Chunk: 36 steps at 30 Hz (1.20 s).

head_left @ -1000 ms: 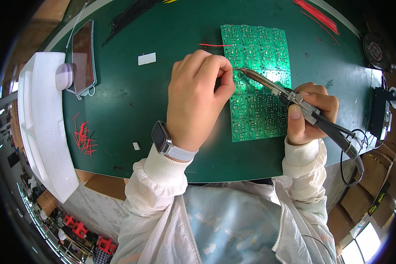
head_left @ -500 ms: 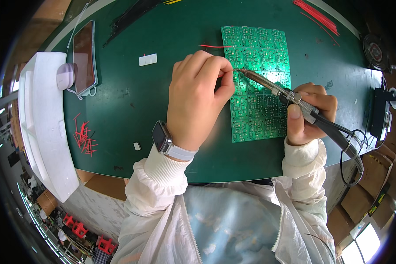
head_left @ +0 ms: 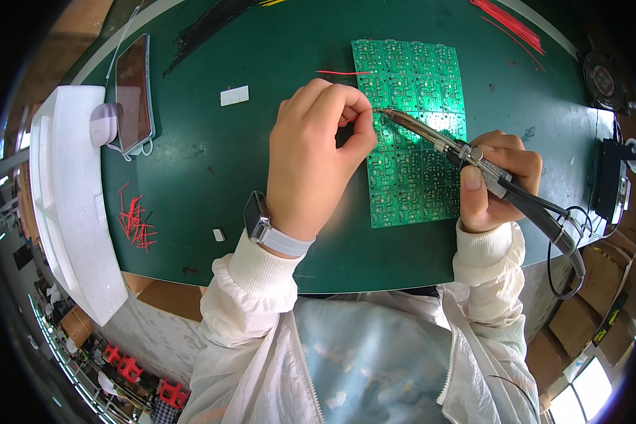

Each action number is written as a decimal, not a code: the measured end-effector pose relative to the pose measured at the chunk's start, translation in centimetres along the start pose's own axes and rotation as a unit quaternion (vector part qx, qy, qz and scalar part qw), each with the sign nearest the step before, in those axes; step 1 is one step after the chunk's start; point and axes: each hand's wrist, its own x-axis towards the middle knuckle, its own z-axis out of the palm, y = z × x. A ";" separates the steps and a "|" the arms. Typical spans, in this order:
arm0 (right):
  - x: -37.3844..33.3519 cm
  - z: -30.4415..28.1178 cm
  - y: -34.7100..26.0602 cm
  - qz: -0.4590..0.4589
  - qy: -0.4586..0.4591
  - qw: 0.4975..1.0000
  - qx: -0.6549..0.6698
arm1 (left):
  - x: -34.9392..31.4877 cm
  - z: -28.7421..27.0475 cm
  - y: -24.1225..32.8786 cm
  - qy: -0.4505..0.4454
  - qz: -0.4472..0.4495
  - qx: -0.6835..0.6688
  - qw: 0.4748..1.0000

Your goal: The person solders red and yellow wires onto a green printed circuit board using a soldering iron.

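Green circuit panel lies right of centre on the bench; one red wire overlaps its far left edge, suggesting early progress. The left hand pinches its fingertips together nearer, any grip hidden; the right hand clasps a soldering iron. Near left, the cardboard box's contents are indiscernible.

Gloss against matt

The circuit board is gleaming glossily; the soldering iron is showing smooth, shiny metal. The bench is reflecting light smoothly. The foam block is looking matt; the sleeves are showing thin, wrinkled cloth.
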 end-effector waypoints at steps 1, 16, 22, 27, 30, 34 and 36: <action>0.0 0.0 0.0 0.000 0.000 1.000 -0.001 | 0.0 0.0 0.0 0.000 -0.003 -0.005 1.000; 0.1 -0.1 -0.1 -0.005 0.012 1.000 0.012 | 0.1 -0.1 0.1 0.004 -0.015 -0.011 1.000; 0.0 0.0 -0.3 0.030 0.054 0.998 0.017 | -0.2 -0.5 0.3 0.022 0.017 0.048 0.998; -0.4 -0.7 0.5 0.037 0.074 0.997 0.003 | -2.2 -6.1 -0.3 0.117 -0.055 0.130 0.983; -0.1 -0.1 -0.1 0.036 0.086 0.996 0.015 | -6.3 -14.7 -2.6 0.118 -0.176 0.279 0.937; -0.2 0.2 0.0 0.023 0.065 0.998 0.013 | -8.8 -20.1 -6.6 0.062 -0.201 0.312 0.926; -0.3 0.1 0.0 0.018 0.072 0.997 0.012 | -8.6 -20.6 -7.1 0.042 -0.201 0.302 0.931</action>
